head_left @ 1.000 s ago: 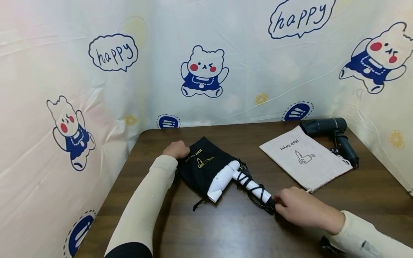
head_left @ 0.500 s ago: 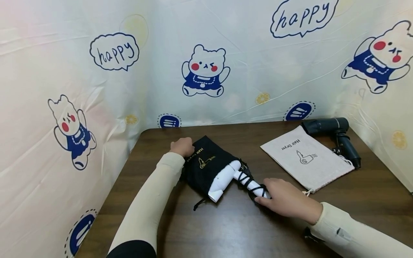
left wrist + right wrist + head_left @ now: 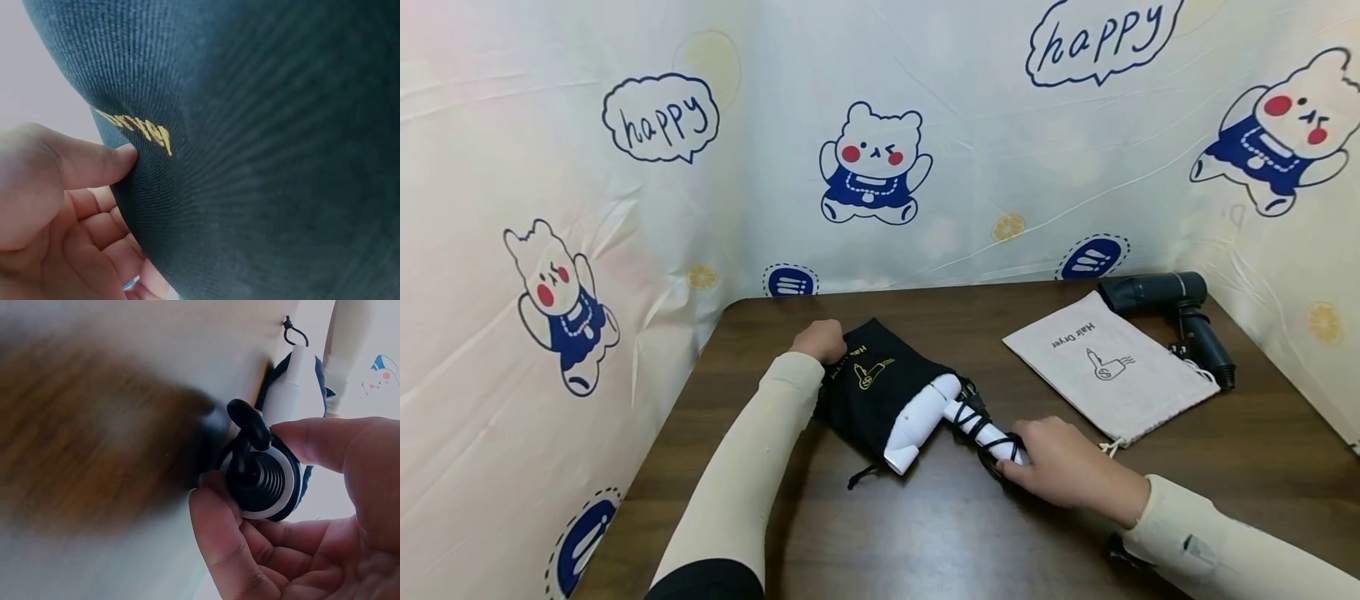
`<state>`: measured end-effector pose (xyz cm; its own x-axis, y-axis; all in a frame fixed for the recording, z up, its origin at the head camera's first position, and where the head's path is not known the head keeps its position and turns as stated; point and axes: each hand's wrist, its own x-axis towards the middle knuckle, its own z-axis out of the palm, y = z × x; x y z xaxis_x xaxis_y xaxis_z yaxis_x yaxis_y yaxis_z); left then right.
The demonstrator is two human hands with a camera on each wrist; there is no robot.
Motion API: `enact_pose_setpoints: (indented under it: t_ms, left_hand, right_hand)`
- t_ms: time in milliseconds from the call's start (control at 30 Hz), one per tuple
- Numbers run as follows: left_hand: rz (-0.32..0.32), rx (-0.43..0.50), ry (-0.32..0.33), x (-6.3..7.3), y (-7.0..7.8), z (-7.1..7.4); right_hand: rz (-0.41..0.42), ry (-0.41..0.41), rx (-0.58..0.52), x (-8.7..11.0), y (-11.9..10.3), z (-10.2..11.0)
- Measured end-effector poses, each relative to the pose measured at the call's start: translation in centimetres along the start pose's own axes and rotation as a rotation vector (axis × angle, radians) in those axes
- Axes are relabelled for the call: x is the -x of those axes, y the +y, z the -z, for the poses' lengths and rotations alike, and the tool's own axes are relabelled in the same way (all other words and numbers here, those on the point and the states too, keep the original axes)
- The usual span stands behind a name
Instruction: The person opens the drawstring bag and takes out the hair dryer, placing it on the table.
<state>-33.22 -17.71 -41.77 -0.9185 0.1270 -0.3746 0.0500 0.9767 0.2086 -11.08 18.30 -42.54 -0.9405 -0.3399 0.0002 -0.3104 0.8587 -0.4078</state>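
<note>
A white hair dryer [image 3: 919, 421] lies partly inside a black drawstring bag [image 3: 880, 379] with gold "Hair Dryer" print. Its handle sticks out to the right, wound with a black cord [image 3: 976, 417]. My left hand [image 3: 818, 342] pinches the bag's far left edge; in the left wrist view the thumb presses the ribbed fabric [image 3: 250, 181] beside the gold letters, and the fabric is puckered there. With my right hand [image 3: 1067, 461] I grip the end of the handle. The right wrist view shows thumb and fingers around the handle's end and its black ribbed cord sleeve [image 3: 259, 481].
At the right lies a flat light grey drawstring bag [image 3: 1112, 367] printed "Hair Dryer". Behind it, a dark hair dryer [image 3: 1157, 293] rests near the table's right edge. A patterned curtain [image 3: 970, 167] stands around the brown table [image 3: 895, 533].
My right hand has moved left from the tip of the handle and now grips the handle's end. The left hand has shifted slightly along the black bag's edge.
</note>
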Motion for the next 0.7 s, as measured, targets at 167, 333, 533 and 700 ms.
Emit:
enact_pose_setpoints:
  t_ms: [167,333,533,700]
  left_hand:
    - [0.003,0.006,-0.029,-0.16,0.41,0.03]
    - [-0.007,-0.003,-0.036,-0.19,0.60,-0.04]
    - [-0.007,-0.018,-0.045,0.16,0.84,0.13]
    - [-0.004,-0.020,-0.059,0.45,0.98,0.24]
  right_hand:
    - [0.005,0.020,0.002,0.25,-0.01,-0.08]
    - [0.008,0.026,0.005,0.45,0.01,-0.07]
    - [-0.003,0.023,0.006,0.62,-0.17,0.13]
    - [0.007,0.038,0.007,0.84,-0.31,0.14]
